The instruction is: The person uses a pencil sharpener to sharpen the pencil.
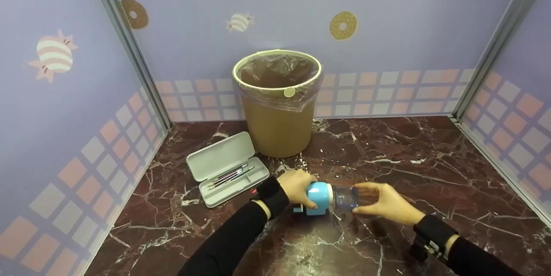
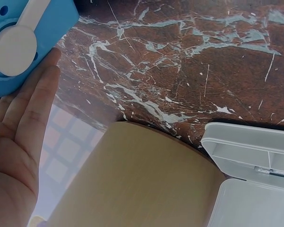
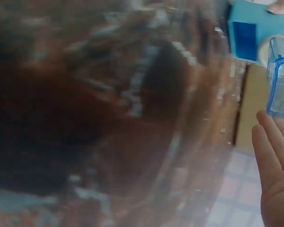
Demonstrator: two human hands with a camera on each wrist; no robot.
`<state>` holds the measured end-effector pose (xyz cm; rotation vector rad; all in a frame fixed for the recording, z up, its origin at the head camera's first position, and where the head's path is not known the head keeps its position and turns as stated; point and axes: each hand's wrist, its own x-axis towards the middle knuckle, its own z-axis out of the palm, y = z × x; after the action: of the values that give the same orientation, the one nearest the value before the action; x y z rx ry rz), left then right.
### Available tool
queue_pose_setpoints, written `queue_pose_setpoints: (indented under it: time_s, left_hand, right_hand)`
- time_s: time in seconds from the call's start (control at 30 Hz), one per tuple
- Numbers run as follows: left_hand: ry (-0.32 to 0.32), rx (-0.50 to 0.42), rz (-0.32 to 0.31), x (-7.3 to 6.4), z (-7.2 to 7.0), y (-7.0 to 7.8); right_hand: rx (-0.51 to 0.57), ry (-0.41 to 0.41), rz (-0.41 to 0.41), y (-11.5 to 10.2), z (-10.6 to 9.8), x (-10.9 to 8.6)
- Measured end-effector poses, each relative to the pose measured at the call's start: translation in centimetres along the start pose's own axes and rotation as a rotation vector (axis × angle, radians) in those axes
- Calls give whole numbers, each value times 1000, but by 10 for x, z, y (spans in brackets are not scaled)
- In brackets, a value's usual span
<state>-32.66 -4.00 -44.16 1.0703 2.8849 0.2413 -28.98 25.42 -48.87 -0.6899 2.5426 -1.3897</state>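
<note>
My left hand [image 1: 297, 185] grips a blue crank pencil sharpener [image 1: 317, 200], thumb on the near side. The sharpener's white crank [image 2: 13, 49] shows in the left wrist view, with straight fingers along the blue body. On the right, my right hand [image 1: 385, 202] pinches a clear shavings container [image 1: 345, 197] between thumb and fingers, close beside the sharpener's white end. In the right wrist view the container's blue-tinted rim [image 3: 273, 90] faces the camera, and the sharpener's blue body [image 3: 253, 33] is behind it.
A brown trash bin [image 1: 277, 125] with a plastic liner stands at the back. Left of it lies an open pencil case [image 1: 221, 151] with several pencils [image 1: 232, 175]. Pale crumbs [image 1: 302, 162] are scattered on the dark marbled tabletop [image 1: 387, 151]. Patterned panels [image 1: 284, 22] enclose the table.
</note>
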Motion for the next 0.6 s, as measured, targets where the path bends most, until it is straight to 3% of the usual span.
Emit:
queue_pose_setpoints:
  time_s: [0.2, 0.6]
  left_hand:
    - [0, -3, -6, -1, -1, 1]
    - [18, -1, -2, 1, 1, 0]
  right_hand:
    - [-37, -65, -5, 11, 8, 0]
    - [7, -70, 11, 17, 22, 15]
